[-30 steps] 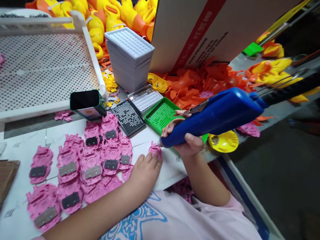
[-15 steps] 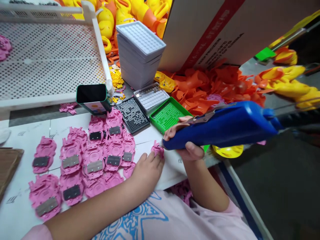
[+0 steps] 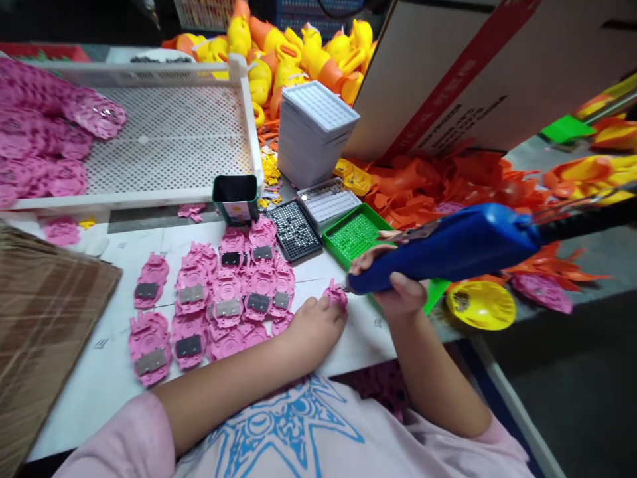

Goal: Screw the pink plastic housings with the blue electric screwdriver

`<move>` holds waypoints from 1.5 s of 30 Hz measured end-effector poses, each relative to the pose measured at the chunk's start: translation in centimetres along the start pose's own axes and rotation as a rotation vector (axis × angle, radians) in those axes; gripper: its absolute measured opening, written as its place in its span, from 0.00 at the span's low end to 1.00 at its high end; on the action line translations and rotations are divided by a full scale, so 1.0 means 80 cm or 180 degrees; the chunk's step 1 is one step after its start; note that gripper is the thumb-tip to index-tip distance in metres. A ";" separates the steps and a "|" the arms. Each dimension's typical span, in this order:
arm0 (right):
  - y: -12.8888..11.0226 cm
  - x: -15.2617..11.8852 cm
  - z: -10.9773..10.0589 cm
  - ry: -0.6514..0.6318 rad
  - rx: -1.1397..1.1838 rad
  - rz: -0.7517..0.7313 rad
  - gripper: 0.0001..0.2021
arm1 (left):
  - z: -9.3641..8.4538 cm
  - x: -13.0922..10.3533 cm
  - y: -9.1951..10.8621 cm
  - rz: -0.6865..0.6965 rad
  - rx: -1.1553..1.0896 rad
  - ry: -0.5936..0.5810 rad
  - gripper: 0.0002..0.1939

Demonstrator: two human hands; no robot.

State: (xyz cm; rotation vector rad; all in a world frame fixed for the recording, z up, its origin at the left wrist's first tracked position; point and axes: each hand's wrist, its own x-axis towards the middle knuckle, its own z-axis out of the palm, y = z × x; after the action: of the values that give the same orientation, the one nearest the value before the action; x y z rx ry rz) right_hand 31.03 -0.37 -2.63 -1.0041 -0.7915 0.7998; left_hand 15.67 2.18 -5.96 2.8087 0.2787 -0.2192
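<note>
Head view, clock centred on the pink part (image 3: 336,296) under the left hand, twelve at the top.

Left hand (image 3: 314,333): one, bare; fingers close together, curled over the pink part and holding it on the white sheet (image 3: 365,338).

Right hand (image 3: 409,297): one, bare; fingers closed round the driver (image 3: 448,247), thumb on the near side. Driver: blue, cable running off toward two o'clock, tip at the right edge of the pink part; contact too small to tell.

At nine o'clock: pink parts (image 3: 228,287), a group in uneven rows, some overlapping, many bearing a grey or black plate with small fixings. Farther out, cardboard (image 3: 47,332), brown.

At ten: cup (image 3: 235,211), green and black, upright; beyond it, crate (image 3: 174,136), white, perforated, with a pink heap (image 3: 37,136) at its left.

At eleven: black tray (image 3: 295,232), small pale bits in its holes.

At twelve: white tray (image 3: 329,201), round bits along its far edge; behind it, tray stack (image 3: 314,139), tall; then yellow-and-orange toys (image 3: 298,56), piled.

At one: green tray (image 3: 355,234); well beyond, carton (image 3: 448,86), red stripe.

At two: orange parts (image 3: 423,189), heaped.

At three: bowl (image 3: 490,309), yellow, small dark bits inside.
</note>
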 end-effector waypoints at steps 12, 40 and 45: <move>-0.074 -0.063 -0.039 0.1002 -0.0158 -0.0550 0.12 | -0.014 -0.035 0.053 0.1700 -0.0879 0.0224 0.06; -0.038 0.047 -0.055 0.1100 -0.0179 -0.0801 0.13 | -0.040 -0.092 -0.086 -0.0707 0.0682 0.0902 0.13; -0.032 0.063 -0.056 0.1110 -0.0226 -0.0672 0.11 | -0.036 -0.092 -0.085 -0.0616 0.0723 0.0994 0.13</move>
State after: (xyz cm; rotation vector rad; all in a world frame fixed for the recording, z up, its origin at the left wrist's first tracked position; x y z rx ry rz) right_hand 37.78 1.34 -0.78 -1.0669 -0.6140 0.4021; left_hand 7.44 8.17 -3.90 3.0352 0.6352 0.1595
